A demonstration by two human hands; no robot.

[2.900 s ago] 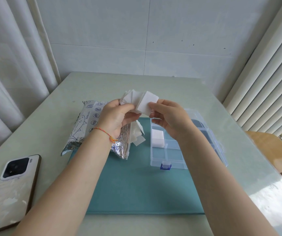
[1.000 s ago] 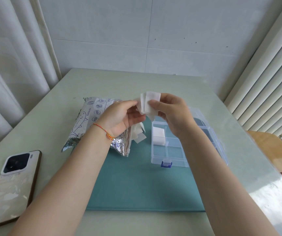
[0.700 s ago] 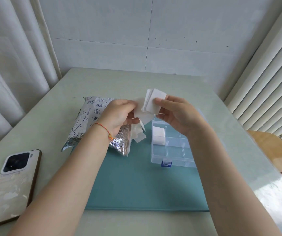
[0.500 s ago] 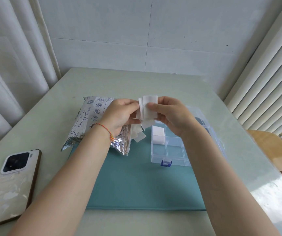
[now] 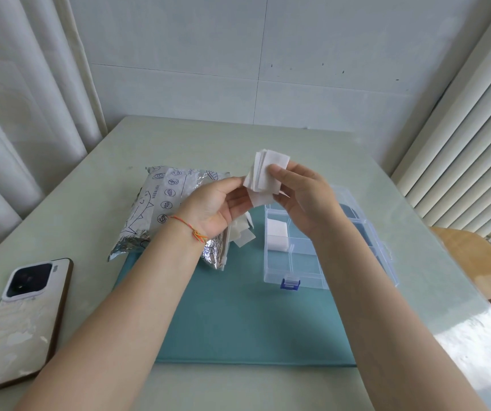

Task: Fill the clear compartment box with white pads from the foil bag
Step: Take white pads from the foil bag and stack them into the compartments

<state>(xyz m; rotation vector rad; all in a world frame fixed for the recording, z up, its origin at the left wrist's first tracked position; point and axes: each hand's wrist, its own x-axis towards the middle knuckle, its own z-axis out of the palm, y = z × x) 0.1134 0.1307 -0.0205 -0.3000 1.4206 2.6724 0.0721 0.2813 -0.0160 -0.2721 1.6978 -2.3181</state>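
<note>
Both hands hold a small stack of white pads [image 5: 263,173] in the air above the table. My right hand [image 5: 303,200] pinches the stack between thumb and fingers. My left hand [image 5: 214,206] touches its lower left edge with the fingertips. Below them the clear compartment box [image 5: 306,262] lies open on a teal mat, with a pile of pads [image 5: 276,237] in its far left compartment. The foil bag [image 5: 161,203] lies left of the box, several loose pads [image 5: 242,234] spilling from its open mouth.
A teal mat [image 5: 238,315] covers the table's middle. A phone [image 5: 20,318] lies face down near the front left edge. Curtains hang on the left, a ribbed radiator stands on the right, a tiled wall closes the far side. A wooden surface [image 5: 472,262] lies beyond the table's right edge.
The pad stack has stayed in both hands above the box while being squared up. It has tilted slightly and shifted a little to the right; the left fingers now sit at its lower left edge.
</note>
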